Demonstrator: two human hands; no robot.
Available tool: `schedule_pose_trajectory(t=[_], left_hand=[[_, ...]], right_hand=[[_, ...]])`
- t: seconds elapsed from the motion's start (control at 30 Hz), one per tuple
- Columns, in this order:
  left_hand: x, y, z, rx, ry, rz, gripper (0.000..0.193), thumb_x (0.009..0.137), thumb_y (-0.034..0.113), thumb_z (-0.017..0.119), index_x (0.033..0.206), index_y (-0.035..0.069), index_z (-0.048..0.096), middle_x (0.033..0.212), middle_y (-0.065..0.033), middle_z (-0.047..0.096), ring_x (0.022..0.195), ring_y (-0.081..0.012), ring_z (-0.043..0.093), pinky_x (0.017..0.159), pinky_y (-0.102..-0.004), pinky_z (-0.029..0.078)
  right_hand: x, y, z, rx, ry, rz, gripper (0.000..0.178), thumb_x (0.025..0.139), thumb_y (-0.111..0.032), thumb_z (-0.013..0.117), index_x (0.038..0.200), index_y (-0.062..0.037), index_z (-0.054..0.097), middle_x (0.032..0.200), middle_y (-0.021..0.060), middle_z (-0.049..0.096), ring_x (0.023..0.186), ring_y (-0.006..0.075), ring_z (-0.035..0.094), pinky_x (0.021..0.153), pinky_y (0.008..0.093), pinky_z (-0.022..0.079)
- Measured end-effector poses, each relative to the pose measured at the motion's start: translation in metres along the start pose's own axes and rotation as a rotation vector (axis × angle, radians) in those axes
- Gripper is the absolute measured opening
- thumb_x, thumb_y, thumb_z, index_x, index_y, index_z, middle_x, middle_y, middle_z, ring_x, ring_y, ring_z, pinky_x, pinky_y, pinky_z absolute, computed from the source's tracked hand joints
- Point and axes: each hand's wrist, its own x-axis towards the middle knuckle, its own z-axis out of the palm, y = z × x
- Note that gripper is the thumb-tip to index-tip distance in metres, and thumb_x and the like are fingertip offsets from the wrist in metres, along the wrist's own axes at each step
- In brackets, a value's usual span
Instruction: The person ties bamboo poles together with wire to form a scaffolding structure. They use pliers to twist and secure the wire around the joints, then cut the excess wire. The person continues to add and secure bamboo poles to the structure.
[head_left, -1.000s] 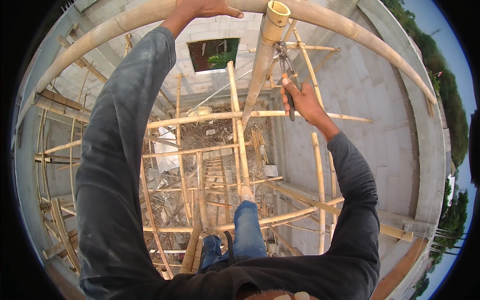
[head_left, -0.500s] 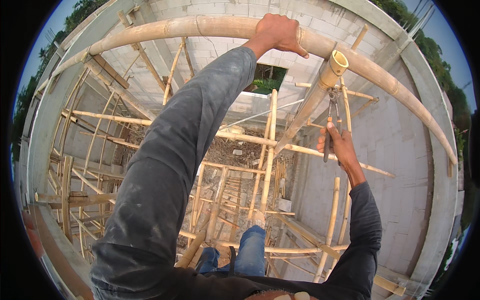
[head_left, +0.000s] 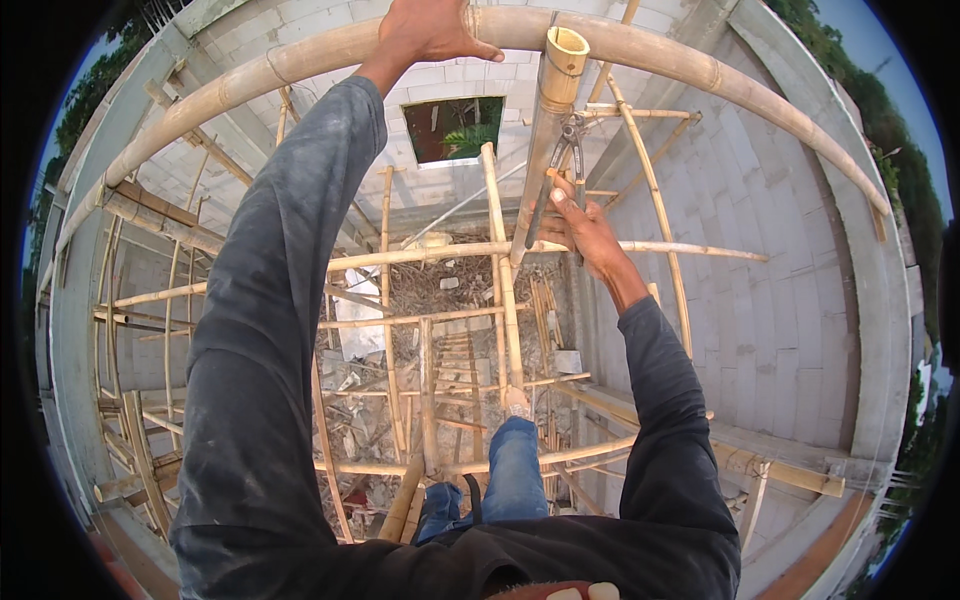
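Your left hand [head_left: 432,30] is clamped over the top horizontal bamboo pole [head_left: 700,70], your right hand [head_left: 585,225] is closed around pliers [head_left: 565,150] pressed against the upright bamboo pole [head_left: 545,130] just above it; any tie at that joint looks unfinished.

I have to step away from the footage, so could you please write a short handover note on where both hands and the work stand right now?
Left hand: gripping the thick horizontal bamboo pole overhead.
Right hand: holding pincers against the upright bamboo pole, just below where it meets the horizontal one.
Position: the person stands high on the bamboo scaffold inside a grey block wall; rubble lies far below.
Done: both poles are in place.
Left: no binding shows at the joint; the pincers are not yet on it.
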Motion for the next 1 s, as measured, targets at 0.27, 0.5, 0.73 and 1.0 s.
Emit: schedule_pose_trajectory(t=[0.27, 0.5, 0.73, 1.0], left_hand=[[0.000, -0.002, 0.002, 0.006, 0.045, 0.042, 0.113, 0.067, 0.085, 0.075, 0.139, -0.001, 0.062, 0.127, -0.0292, 0.070, 0.120, -0.0435, 0.067, 0.103, -0.0530, 0.053], [0.003, -0.002, 0.006, 0.021, 0.096, 0.032, 0.111, 0.066, 0.084, 0.076, 0.138, 0.000, 0.063, 0.125, -0.0283, 0.071, 0.118, -0.0430, 0.068, 0.101, -0.0523, 0.054], [-0.003, 0.004, -0.007, -0.013, 0.103, 0.037, 0.107, 0.066, 0.083, 0.077, 0.134, 0.001, 0.066, 0.123, -0.0281, 0.071, 0.116, -0.0425, 0.069, 0.100, -0.0518, 0.054], [0.001, 0.003, 0.005, 0.105, 0.183, 0.117, 0.086, 0.075, 0.081, 0.070, 0.116, 0.006, 0.071, 0.097, -0.0186, 0.076, 0.089, -0.0353, 0.074, 0.079, -0.0482, 0.059]], right_hand=[[-0.040, 0.085, 0.038, -0.097, 0.429, -0.015, 0.055, 0.110, -0.041, 0.056, 0.142, 0.0038, 0.057, 0.089, 0.0101, 0.066, 0.070, 0.0148, 0.069, 0.059, 0.0318, 0.060], [-0.026, 0.016, 0.035, -0.181, 0.698, -0.434, 0.046, 0.111, -0.036, 0.058, 0.119, 0.0083, 0.065, 0.062, 0.0020, 0.056, 0.051, 0.0088, 0.056, 0.044, 0.0288, 0.046], [0.024, 0.012, 0.046, -0.030, 0.564, -0.270, 0.044, 0.111, -0.038, 0.056, 0.093, 0.0018, 0.059, 0.065, 0.0016, 0.053, 0.051, 0.0111, 0.055, 0.043, 0.0297, 0.047], [0.015, 0.003, 0.077, 0.151, 0.537, -0.262, 0.045, 0.111, -0.040, 0.055, 0.095, 0.0019, 0.059, 0.065, 0.0018, 0.053, 0.049, 0.0119, 0.055, 0.041, 0.0309, 0.045]])
